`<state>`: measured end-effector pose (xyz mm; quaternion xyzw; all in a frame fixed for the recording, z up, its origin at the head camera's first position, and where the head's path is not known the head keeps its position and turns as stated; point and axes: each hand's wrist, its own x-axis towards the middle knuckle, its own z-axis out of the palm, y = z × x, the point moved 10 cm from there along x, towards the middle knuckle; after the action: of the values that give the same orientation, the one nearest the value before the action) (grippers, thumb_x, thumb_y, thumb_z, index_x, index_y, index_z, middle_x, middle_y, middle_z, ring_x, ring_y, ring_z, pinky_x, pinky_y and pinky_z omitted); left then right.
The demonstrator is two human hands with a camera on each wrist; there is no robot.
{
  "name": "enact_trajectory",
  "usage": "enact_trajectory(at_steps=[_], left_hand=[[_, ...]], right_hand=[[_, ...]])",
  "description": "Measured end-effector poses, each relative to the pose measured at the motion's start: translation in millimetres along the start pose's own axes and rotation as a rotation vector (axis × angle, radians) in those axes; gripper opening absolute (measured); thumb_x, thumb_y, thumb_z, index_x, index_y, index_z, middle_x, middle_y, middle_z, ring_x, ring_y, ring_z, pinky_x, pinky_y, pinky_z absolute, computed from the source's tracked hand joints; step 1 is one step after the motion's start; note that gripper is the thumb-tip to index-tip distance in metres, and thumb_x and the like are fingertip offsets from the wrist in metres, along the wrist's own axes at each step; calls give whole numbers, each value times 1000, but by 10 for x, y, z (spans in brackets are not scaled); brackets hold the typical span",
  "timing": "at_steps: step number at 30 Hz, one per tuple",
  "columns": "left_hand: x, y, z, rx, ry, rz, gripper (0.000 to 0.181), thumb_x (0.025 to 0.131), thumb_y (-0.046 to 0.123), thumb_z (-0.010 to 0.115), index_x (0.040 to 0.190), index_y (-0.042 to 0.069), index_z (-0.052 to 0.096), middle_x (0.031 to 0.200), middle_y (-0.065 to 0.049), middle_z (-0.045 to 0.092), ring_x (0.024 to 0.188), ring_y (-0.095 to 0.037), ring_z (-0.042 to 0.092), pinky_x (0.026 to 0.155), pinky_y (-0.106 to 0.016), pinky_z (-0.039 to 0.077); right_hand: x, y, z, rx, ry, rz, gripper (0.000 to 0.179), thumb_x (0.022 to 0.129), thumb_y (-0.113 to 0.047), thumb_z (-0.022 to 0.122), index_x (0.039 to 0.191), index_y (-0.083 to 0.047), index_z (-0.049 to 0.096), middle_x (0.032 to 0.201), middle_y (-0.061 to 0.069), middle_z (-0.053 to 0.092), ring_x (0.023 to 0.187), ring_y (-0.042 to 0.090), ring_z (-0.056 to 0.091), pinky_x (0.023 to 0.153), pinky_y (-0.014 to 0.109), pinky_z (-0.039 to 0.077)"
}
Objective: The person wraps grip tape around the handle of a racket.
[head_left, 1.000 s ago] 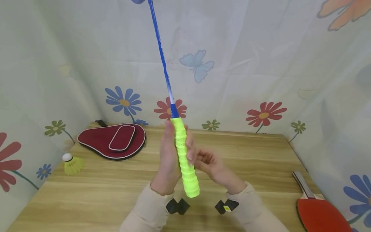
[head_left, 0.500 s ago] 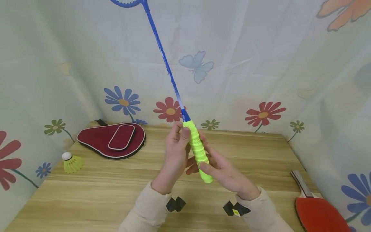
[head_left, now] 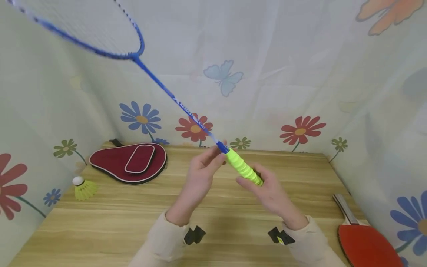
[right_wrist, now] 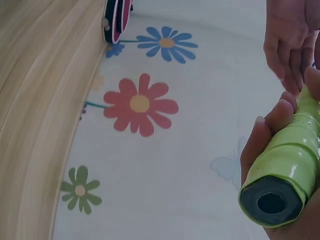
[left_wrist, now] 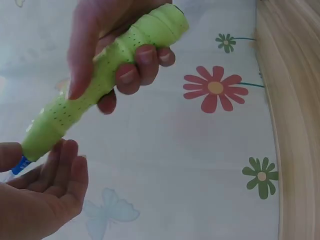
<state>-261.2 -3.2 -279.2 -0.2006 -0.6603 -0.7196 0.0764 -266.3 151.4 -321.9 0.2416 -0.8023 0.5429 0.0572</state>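
A blue badminton racket (head_left: pixel 168 91) with a lime-yellow wrapped grip slants across the head view, its strung head at the upper left, partly out of frame. My right hand (head_left: pixel 271 193) holds the lower grip, thumb on one side and fingers wrapped round the other, as the left wrist view shows. At the top of the grip, by the blue cone, my left hand (head_left: pixel 200 170) loosely holds the racket between thumb and fingers. In the right wrist view, the grip's dark butt end (right_wrist: pixel 271 201) faces the camera.
On the wooden table (head_left: pixel 133 226) lie a dark red paddle case (head_left: pixel 113 161) at the back left and a yellow shuttlecock (head_left: pixel 85 189) in front of it. A red table tennis bat (head_left: pixel 367 246) lies at the right. Flower-printed curtains (head_left: pixel 260 104) surround the table.
The racket has tilted to the left, bringing more of its head into view. My right hand has come onto the lower grip and moved right; my left hand has loosened near the top.
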Motion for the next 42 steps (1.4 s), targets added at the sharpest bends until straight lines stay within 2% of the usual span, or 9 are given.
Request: enact_trajectory(at_steps=[3, 5, 10, 14, 19, 23, 32, 38, 42], left_hand=[[-60, -76, -103, 78, 20, -74, 36, 101, 16, 53, 134, 2, 55, 125, -9, 63, 108, -23, 61, 95, -44, 48], [-142, -143, -166, 178, -1, -141, 35, 101, 17, 52, 133, 3, 56, 117, -7, 66, 103, -22, 64, 92, -42, 49], [-420, -245, -265, 404, -157, -271, 33, 102, 19, 50, 130, 4, 57, 101, -2, 69, 93, -19, 65, 82, -38, 52], [-572, -131, -310, 445, -234, -266, 33, 103, 25, 48, 131, 9, 56, 99, 0, 67, 93, -20, 65, 83, -39, 52], [-707, -10, -482, 526, -205, -234, 32, 103, 31, 50, 130, 15, 58, 97, 6, 69, 92, -15, 66, 80, -33, 54], [-774, -63, -622, 549, -188, -239, 30, 103, 25, 50, 129, 12, 58, 95, 5, 69, 90, -16, 66, 80, -32, 54], [-797, -204, -664, 498, -226, -268, 30, 103, 22, 49, 129, 9, 56, 96, 2, 68, 94, -22, 65, 83, -31, 53], [-758, -230, -737, 556, -221, -289, 30, 103, 20, 49, 129, 7, 56, 96, 2, 68, 90, -18, 65, 82, -29, 54], [-702, -265, -842, 603, -195, -322, 31, 103, 21, 50, 129, 6, 57, 96, 2, 67, 89, -15, 65, 82, -32, 53]], right_hand=[[-24, 112, -120, -59, -1, 55, 24, 86, -27, 76, 103, -15, 64, 77, 6, 53, 62, 20, 47, 51, 27, 42], [-58, 178, -228, -127, -8, 85, 30, 84, -33, 77, 105, -17, 64, 81, 4, 56, 65, 21, 49, 53, 27, 44], [-163, 297, -549, -322, -69, 126, 37, 81, -40, 78, 111, -23, 63, 86, 0, 59, 70, 20, 52, 57, 29, 47], [-238, 390, -703, -425, -151, 98, 30, 80, -37, 80, 103, -24, 65, 81, -5, 59, 68, 16, 51, 58, 28, 46], [-358, 628, -656, -448, -290, 68, 27, 77, -33, 82, 98, -22, 68, 84, -10, 61, 71, 10, 54, 63, 26, 49], [-466, 842, -616, -444, -359, 85, 30, 75, -33, 84, 98, -20, 69, 89, -9, 62, 75, 8, 56, 65, 25, 51], [-658, 1144, -606, -457, -427, 158, 34, 73, -36, 84, 100, -20, 70, 92, -8, 59, 76, 9, 52, 64, 24, 48], [-749, 1363, -532, -464, -466, 194, 37, 71, -39, 85, 101, -23, 70, 98, -7, 57, 81, 9, 51, 68, 24, 46], [-801, 1416, -425, -466, -487, 147, 35, 73, -38, 84, 99, -19, 68, 97, -7, 55, 84, 6, 51, 71, 24, 48]])
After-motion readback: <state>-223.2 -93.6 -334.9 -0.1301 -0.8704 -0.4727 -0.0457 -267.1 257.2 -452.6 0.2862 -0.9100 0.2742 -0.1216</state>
